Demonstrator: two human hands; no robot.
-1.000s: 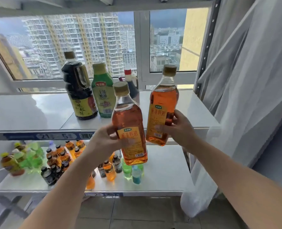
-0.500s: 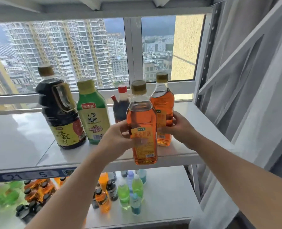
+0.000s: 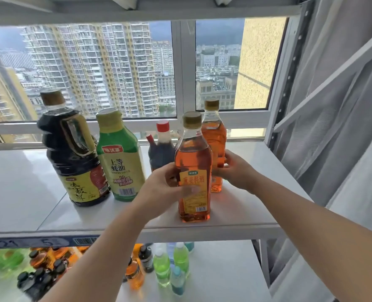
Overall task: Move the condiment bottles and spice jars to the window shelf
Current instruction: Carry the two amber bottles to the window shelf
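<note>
Two amber cooking-wine bottles stand upright on the white window shelf [image 3: 246,205]. My left hand [image 3: 165,188] grips the nearer bottle [image 3: 193,171] around its label, close to the shelf's front edge. My right hand [image 3: 235,171] holds the farther bottle [image 3: 214,136] from the right side, just behind the first. To the left stand a dark soy sauce jug [image 3: 71,153] with a handle, a green oyster sauce bottle [image 3: 119,158] and a small dark bottle with a red cap [image 3: 162,147].
The window frame [image 3: 185,83] runs right behind the bottles. A lower shelf [image 3: 224,275] carries several small drink bottles [image 3: 169,267] in green, orange and black. A grey upright post and sheer curtain [image 3: 333,127] close off the right side.
Both hands carried the amber bottles up and forward onto the window shelf. The bottles now stand on its surface, the right one behind the left one.
</note>
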